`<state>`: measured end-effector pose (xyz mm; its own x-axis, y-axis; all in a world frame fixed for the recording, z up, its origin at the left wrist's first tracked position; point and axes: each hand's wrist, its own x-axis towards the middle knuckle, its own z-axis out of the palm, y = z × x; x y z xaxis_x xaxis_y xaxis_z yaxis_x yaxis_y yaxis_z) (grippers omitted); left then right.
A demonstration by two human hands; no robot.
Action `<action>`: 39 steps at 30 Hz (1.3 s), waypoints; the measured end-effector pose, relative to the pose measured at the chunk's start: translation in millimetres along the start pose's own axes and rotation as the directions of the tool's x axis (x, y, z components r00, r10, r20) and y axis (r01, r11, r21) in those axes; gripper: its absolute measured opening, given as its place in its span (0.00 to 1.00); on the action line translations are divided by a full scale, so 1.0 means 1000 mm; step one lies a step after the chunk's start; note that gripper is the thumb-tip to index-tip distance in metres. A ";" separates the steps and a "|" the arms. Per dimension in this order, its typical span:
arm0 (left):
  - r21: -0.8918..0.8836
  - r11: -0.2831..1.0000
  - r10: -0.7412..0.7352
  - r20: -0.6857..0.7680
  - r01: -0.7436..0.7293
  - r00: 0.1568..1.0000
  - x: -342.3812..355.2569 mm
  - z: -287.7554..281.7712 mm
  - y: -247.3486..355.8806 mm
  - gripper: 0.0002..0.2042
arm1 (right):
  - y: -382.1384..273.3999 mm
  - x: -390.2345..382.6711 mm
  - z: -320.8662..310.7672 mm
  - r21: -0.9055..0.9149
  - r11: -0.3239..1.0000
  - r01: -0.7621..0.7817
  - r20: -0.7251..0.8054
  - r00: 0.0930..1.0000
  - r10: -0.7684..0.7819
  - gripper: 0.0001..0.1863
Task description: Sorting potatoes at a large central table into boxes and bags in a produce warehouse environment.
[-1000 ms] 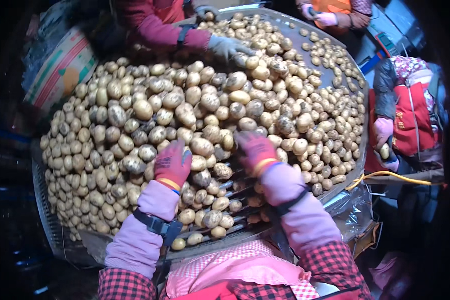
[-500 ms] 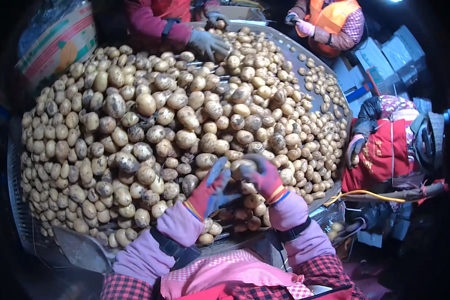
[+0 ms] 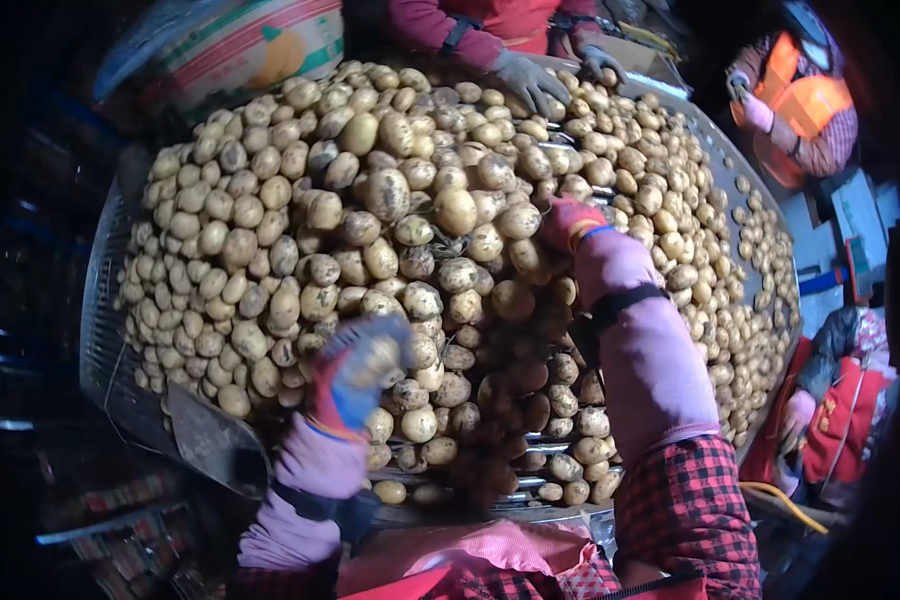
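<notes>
A big heap of soil-marked potatoes [image 3: 457, 212] covers the sorting table in front of me. At the near left of the heap, my left hand [image 3: 350, 385], in a red and blue-grey work glove, is closed around a pale potato [image 3: 378, 358]; both are smeared by motion. My right hand [image 3: 573, 221], gloved in the same colours, reaches far into the middle of the heap. Its fingers are down among the potatoes and mostly hidden, so I cannot make out whether they grip one.
Metal bars [image 3: 535, 437] show between potatoes near me. A scoop-like metal plate [image 3: 215, 440] lies at the near left edge. Across the table, a co-worker's grey-gloved hand [image 3: 532, 80] touches the heap. A printed carton [image 3: 255, 50] stands far left; other people work at the right.
My hands were close together over the near potatoes; now the right has stretched forward into the heap and the left has swung left with a potato. The whole view has shifted.
</notes>
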<state>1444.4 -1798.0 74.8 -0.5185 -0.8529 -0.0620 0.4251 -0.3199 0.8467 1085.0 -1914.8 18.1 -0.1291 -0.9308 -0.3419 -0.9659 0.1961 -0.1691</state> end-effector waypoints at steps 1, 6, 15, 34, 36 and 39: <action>0.064 0.997 -0.011 -0.346 0.035 0.938 -0.001 -0.008 0.011 0.23 | 0.005 -0.005 0.003 0.050 0.999 0.011 -0.027 1.000 -0.009 0.27; 0.038 0.986 -0.161 -0.083 0.164 0.984 0.021 -0.011 0.013 0.25 | -0.020 -0.088 0.006 -0.225 0.903 0.365 -0.098 0.914 -0.394 0.17; -0.329 0.692 -0.553 0.331 0.642 0.765 -0.060 0.019 -0.091 0.23 | -0.178 -0.052 -0.078 -0.181 0.578 0.796 -0.667 0.333 -0.667 0.27; 0.509 0.798 0.275 0.167 -0.322 0.947 -0.059 0.054 -0.047 0.20 | -0.076 -0.276 0.060 0.912 -0.267 -0.311 0.270 0.946 -0.181 0.25; 0.624 0.609 0.139 0.525 -0.491 0.840 -0.053 0.085 -0.051 0.22 | -0.097 -0.322 0.103 0.977 -0.182 0.112 -0.145 0.973 -0.177 0.29; 0.896 -0.139 0.102 0.437 -0.422 0.894 -0.028 0.069 -0.035 0.28 | -0.096 -0.387 0.141 0.608 -0.773 -0.182 -0.019 0.970 -0.244 0.32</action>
<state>1393.0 -1734.8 83.4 -0.7442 -0.6147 0.2613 -0.5053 0.7740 0.3815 1259.0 -1530.3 36.6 0.1062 -0.9563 -0.2724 0.9063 0.2059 -0.3692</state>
